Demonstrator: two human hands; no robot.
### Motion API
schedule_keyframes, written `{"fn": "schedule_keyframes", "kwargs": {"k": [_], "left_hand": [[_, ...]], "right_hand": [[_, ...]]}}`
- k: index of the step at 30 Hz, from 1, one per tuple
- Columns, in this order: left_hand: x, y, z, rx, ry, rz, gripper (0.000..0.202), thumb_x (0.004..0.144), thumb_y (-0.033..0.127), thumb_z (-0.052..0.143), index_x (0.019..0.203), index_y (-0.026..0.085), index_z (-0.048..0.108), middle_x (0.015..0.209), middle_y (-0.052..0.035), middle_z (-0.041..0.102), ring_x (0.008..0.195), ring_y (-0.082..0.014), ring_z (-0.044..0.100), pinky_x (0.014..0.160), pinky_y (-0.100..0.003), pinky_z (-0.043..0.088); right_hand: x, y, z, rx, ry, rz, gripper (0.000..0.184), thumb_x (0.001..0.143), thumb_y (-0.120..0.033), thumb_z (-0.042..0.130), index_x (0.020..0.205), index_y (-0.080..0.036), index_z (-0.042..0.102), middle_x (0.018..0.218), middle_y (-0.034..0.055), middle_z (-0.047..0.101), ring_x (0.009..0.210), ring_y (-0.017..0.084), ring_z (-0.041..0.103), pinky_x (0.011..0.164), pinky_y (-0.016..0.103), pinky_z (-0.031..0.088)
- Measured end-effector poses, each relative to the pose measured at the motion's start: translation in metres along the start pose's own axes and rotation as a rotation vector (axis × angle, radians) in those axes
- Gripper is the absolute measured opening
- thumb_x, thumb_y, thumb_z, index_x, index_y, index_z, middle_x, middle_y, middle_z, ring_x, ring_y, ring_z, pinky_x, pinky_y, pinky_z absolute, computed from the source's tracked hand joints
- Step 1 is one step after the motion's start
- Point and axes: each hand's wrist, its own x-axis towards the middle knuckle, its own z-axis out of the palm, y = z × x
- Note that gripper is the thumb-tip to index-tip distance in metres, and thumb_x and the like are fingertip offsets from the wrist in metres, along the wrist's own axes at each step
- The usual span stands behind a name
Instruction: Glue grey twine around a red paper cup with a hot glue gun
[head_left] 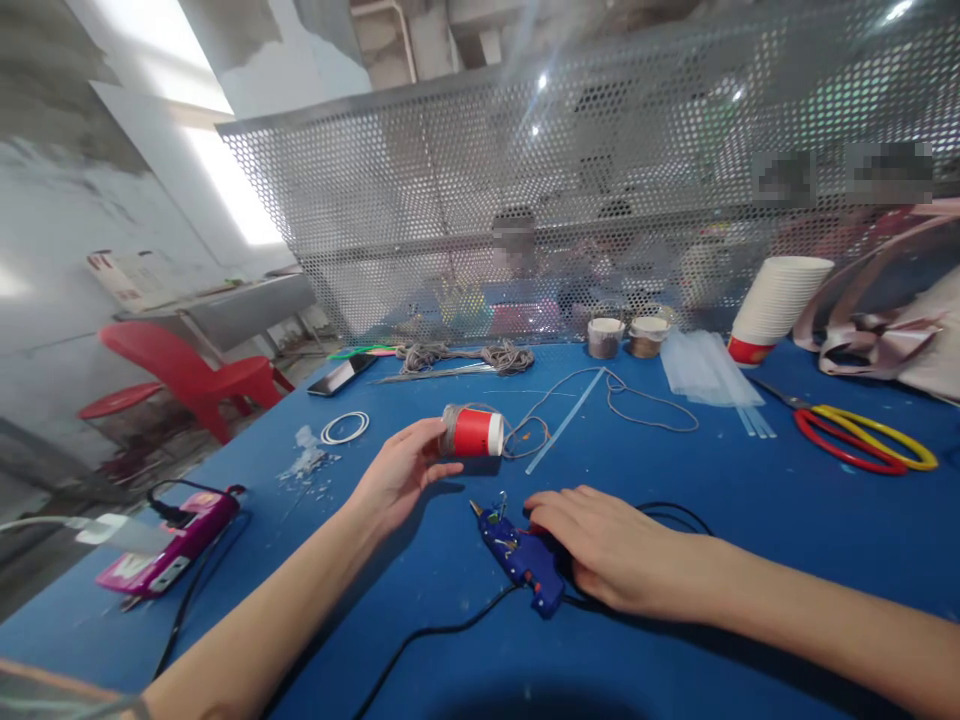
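Observation:
My left hand (401, 478) holds a red paper cup (472, 432) on its side just above the blue table (675, 480). Grey twine is wound round the cup's base and trails off to the right. My right hand (600, 545) lies over a blue glue gun (521, 560) resting on the table, fingers curled on its body, nozzle pointing left towards the cup. A black cord runs from the gun towards me.
A clear glue stick (564, 421), loose twine (645, 400), red and yellow scissors (862, 438), a stack of paper cups (772, 305), two twine-wrapped cups (626, 337), a phone (341, 376) and a pink power strip (176, 545) lie around. A perforated metal screen (600, 180) backs the table.

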Motion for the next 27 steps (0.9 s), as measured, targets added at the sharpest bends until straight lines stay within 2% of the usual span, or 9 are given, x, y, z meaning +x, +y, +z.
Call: {"fn": "schedule_keyframes", "kwargs": {"k": [3, 6, 9, 14, 17, 22, 27], "left_hand": [[-0.002, 0.002, 0.001, -0.02, -0.001, -0.031, 0.008, 0.073, 0.015, 0.067, 0.08, 0.012, 0.067, 0.071, -0.0038, 0.064, 0.056, -0.0115, 0.059, 0.047, -0.025, 0.057], [-0.004, 0.003, 0.002, -0.048, -0.017, -0.038, 0.006, 0.074, 0.013, 0.066, 0.079, 0.011, 0.066, 0.071, -0.0044, 0.064, 0.054, -0.011, 0.059, 0.045, -0.023, 0.056], [-0.003, 0.003, 0.002, -0.065, -0.029, -0.042, 0.003, 0.075, 0.012, 0.064, 0.077, 0.01, 0.066, 0.072, -0.0058, 0.065, 0.056, -0.0119, 0.061, 0.047, -0.024, 0.057], [-0.002, 0.001, 0.001, -0.07, -0.038, -0.03, 0.005, 0.076, 0.011, 0.061, 0.074, 0.009, 0.066, 0.071, -0.0069, 0.066, 0.059, -0.0135, 0.063, 0.052, -0.026, 0.059], [-0.003, 0.0, 0.002, -0.039, -0.073, -0.023, 0.007, 0.076, 0.011, 0.061, 0.076, 0.009, 0.067, 0.075, -0.0088, 0.068, 0.065, -0.0149, 0.065, 0.055, -0.025, 0.058], [-0.005, -0.001, 0.003, 0.038, -0.142, -0.036, 0.02, 0.067, 0.003, 0.062, 0.085, 0.01, 0.069, 0.082, -0.0084, 0.072, 0.062, -0.0124, 0.066, 0.056, -0.021, 0.055], [-0.007, -0.003, 0.006, 0.065, -0.168, -0.038, 0.036, 0.056, -0.004, 0.064, 0.088, 0.012, 0.069, 0.08, -0.0061, 0.075, 0.066, -0.0128, 0.068, 0.062, -0.021, 0.054]], "right_hand": [[0.001, 0.001, 0.006, 0.01, 0.018, 0.003, 0.051, 0.071, -0.002, 0.045, 0.121, -0.012, 0.05, 0.115, 0.0149, 0.057, 0.101, 0.025, 0.053, 0.088, 0.042, 0.044], [0.001, 0.001, 0.01, 0.015, 0.029, 0.0, 0.048, 0.067, -0.002, 0.046, 0.112, -0.014, 0.055, 0.112, 0.0129, 0.057, 0.098, 0.024, 0.054, 0.089, 0.041, 0.044], [0.001, 0.0, 0.014, 0.001, 0.085, 0.005, 0.042, 0.068, -0.004, 0.047, 0.107, -0.014, 0.056, 0.107, 0.0135, 0.057, 0.095, 0.025, 0.054, 0.083, 0.04, 0.046], [0.002, 0.003, 0.017, 0.035, 0.361, -0.075, 0.017, 0.082, -0.015, 0.05, 0.098, -0.016, 0.05, 0.091, 0.0106, 0.058, 0.077, 0.022, 0.052, 0.066, 0.034, 0.045], [0.002, 0.005, 0.013, 0.172, 0.518, -0.11, 0.014, 0.085, -0.016, 0.049, 0.098, -0.019, 0.043, 0.084, 0.0069, 0.054, 0.072, 0.019, 0.049, 0.061, 0.029, 0.043], [0.0, 0.008, 0.012, 0.294, 0.598, -0.037, 0.02, 0.082, -0.013, 0.05, 0.098, -0.022, 0.041, 0.086, 0.0047, 0.05, 0.073, 0.017, 0.049, 0.063, 0.028, 0.043], [0.001, 0.008, 0.013, 0.372, 0.621, 0.064, 0.014, 0.083, -0.017, 0.049, 0.095, -0.021, 0.044, 0.085, 0.0038, 0.051, 0.071, 0.016, 0.049, 0.062, 0.027, 0.043]]}}
